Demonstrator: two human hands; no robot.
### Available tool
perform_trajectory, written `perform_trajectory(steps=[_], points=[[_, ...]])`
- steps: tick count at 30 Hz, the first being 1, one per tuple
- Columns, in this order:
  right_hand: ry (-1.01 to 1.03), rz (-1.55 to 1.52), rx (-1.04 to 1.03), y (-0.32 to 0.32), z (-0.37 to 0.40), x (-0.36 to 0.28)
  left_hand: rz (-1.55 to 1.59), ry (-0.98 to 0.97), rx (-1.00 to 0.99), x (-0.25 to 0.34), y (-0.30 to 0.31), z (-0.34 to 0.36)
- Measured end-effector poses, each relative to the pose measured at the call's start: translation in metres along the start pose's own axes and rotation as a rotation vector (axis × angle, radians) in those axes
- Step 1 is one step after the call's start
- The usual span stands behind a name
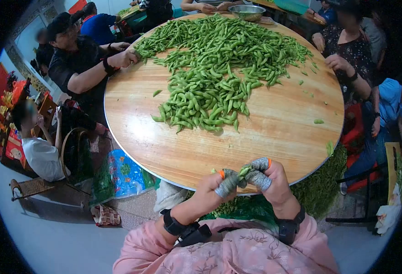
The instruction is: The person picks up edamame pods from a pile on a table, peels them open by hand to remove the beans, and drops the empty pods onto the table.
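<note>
My left hand [216,185] and my right hand [270,180] meet over the near edge of the round wooden table. Grey fabric covers some fingers on both, with an orange band on each. Between the fingertips, both hands pinch a green edamame pod [244,171]; part of it is hidden by the covered fingers. Beyond them, a large heap of edamame pods [228,59] spreads from the table's middle to its far side. One loose pod [319,121] lies to the right, another loose pod [157,92] to the left.
The round wooden table [141,132] fills the middle. People sit around it, one person's hand [127,58] at the left rim and another's hand [340,64] at the right. A metal bowl [246,13] stands at the far edge. Green plant waste [319,187] lies below right.
</note>
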State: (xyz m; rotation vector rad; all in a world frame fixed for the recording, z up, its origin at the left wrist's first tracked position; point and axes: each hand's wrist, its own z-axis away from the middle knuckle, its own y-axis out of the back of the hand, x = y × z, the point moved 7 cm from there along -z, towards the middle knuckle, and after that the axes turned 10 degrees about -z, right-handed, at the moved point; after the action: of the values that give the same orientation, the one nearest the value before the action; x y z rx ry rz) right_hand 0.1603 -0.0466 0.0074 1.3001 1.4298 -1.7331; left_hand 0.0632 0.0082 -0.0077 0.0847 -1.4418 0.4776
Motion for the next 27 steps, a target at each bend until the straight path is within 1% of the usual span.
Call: perform_trajectory(steps=[1,2,4,5,7,8,10,11,13,14,16,17,19,21,23,24,25,26,27], points=[[-0.05,-0.079,0.061,0.003,0.001,0.004,-0.273,-0.05,0.019,0.005,0.0,0.0],[-0.054,-0.079,0.063,0.001,0.002,0.004,-0.27,-0.046,0.02,0.004,-0.001,0.0],[-0.077,-0.077,0.123,0.002,0.004,0.005,-0.614,-0.374,0.112,0.026,-0.003,0.004],[-0.081,-0.077,0.122,0.002,0.004,0.005,-0.612,-0.372,0.115,0.025,-0.001,0.006],[-0.16,-0.04,0.093,0.002,0.004,0.01,-0.902,-0.199,0.078,0.013,0.005,0.006],[-0.163,-0.041,0.093,0.003,0.004,0.011,-0.9,-0.196,0.078,0.012,0.008,0.006],[-0.183,0.005,0.093,0.004,0.004,0.012,-1.016,-0.281,0.093,0.017,0.009,0.005],[-0.18,0.007,0.091,0.002,0.003,0.011,-1.018,-0.284,0.095,0.023,0.007,0.006],[-0.053,0.246,0.091,-0.004,0.003,0.001,-0.702,-0.069,0.195,0.027,0.017,0.008],[-0.049,0.247,0.089,-0.005,0.005,0.0,-0.704,-0.072,0.197,0.029,0.018,0.006],[-0.039,0.349,0.061,-0.008,0.006,-0.002,-0.718,-0.019,0.12,0.025,0.019,0.0],[-0.06,0.334,0.053,-0.009,0.006,-0.003,-0.722,-0.025,0.122,0.021,0.022,-0.002],[-0.053,0.329,0.046,-0.006,0.006,0.0,-0.62,-0.252,0.08,0.024,0.018,-0.004],[-0.054,0.324,0.043,-0.006,0.006,0.002,-0.632,-0.24,0.058,0.021,0.016,-0.005],[-0.042,0.404,0.049,-0.007,0.008,0.001,-0.641,-0.221,0.038,0.022,0.013,-0.004],[-0.051,0.4,0.051,-0.008,0.008,0.002,-0.65,-0.119,0.042,0.021,0.013,-0.005],[0.002,0.483,0.042,-0.01,0.006,-0.002,-0.658,-0.017,0.045,0.017,0.013,-0.005],[0.057,0.567,0.032,-0.013,0.006,-0.006,-0.655,-0.011,0.043,0.014,0.012,-0.005],[0.053,0.566,0.033,-0.013,0.007,-0.004,-0.678,-0.052,0.085,0.013,0.014,-0.006]])
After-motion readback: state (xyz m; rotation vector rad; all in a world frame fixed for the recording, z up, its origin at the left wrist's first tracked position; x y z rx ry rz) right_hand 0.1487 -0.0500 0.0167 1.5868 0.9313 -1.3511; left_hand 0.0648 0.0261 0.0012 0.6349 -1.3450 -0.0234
